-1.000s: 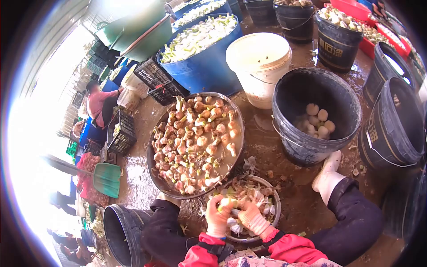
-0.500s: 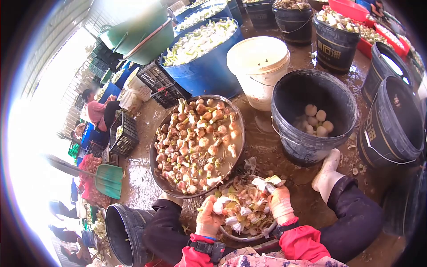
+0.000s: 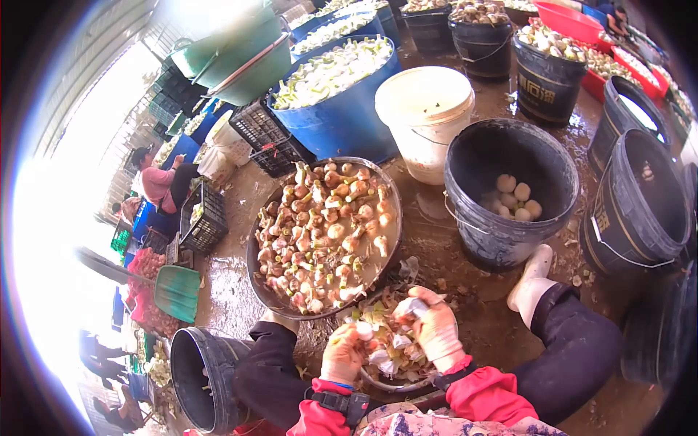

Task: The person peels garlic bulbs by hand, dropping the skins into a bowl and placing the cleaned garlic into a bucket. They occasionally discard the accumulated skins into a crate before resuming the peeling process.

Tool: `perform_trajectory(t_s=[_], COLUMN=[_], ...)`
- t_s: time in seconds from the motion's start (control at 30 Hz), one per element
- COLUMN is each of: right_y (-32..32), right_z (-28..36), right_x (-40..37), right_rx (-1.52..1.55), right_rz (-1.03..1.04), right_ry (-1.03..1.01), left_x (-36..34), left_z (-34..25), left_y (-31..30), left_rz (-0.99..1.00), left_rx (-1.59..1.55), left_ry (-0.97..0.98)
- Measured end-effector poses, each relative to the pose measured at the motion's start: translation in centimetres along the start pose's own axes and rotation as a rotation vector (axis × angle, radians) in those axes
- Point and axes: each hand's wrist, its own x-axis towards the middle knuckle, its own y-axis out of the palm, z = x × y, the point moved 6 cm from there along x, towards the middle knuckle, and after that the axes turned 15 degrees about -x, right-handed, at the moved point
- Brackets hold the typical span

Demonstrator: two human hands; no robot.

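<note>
My left hand (image 3: 342,354) is closed round a whitish garlic bulb (image 3: 364,330) over a bowl (image 3: 392,387) heaped with skins and stem scraps. To its right, my right hand (image 3: 436,330) grips what looks like a small knife (image 3: 416,308); only a pale grey blade-like part shows, and the handle is hidden. Just beyond the bowl sits a wide dark basin (image 3: 256,280) of muddy water, full of unpeeled garlic bulbs (image 3: 320,225) with short stems. Several round, pale peeled bulbs (image 3: 518,196) lie inside a black bucket (image 3: 472,232) at the right.
A white bucket (image 3: 422,138) stands behind the basin, beside a blue tub (image 3: 327,123) of cut stems. More black buckets (image 3: 632,211) line the right. A black bucket (image 3: 196,378) and green shovel (image 3: 177,294) are at left. Another person (image 3: 158,185) sits farther off.
My right hand has moved left and inward, closer to the left hand. The pale green-tipped stem piece by its fingers no longer shows there. The left hand has turned slightly, still with the bulb.
</note>
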Motion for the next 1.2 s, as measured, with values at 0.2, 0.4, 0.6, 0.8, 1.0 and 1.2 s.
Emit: perform_trajectory(t_s=[0.2, 0.4, 0.6, 0.8, 1.0, 1.2], right_y=[-1.7, 3.7, 9.7, 7.0, 7.8, 7.0], right_z=[-2.4, -4.6, -0.1, -2.9, -2.8, -3.9], right_x=[0.5, -1.4, -4.6, -2.8, -3.8, -3.6], right_rx=[-0.234, -1.307, -0.986, -0.933, -1.057, -1.226], right_rz=[-0.006, 0.395, 0.271, 0.165, 0.191, 0.127], right_ry=[0.178, -0.185, -0.548, -0.312, -0.228, -0.565], left_x=[-2.4, -4.3, -1.6, -2.4, -2.5, -2.2], left_z=[-10.9, -13.1, -4.1, -1.9, -2.7, -1.7], left_y=[-2.2, 0.2, 0.8, 2.6, -0.2, -0.3], left_rz=[0.021, 0.234, 0.119, 0.212, -0.076, -0.088], left_rx=[-0.254, -0.114, -0.192, -0.063, -0.041, 0.105], left_ry=[0.43, 0.405, 0.149, 0.024, 0.242, 0.246])
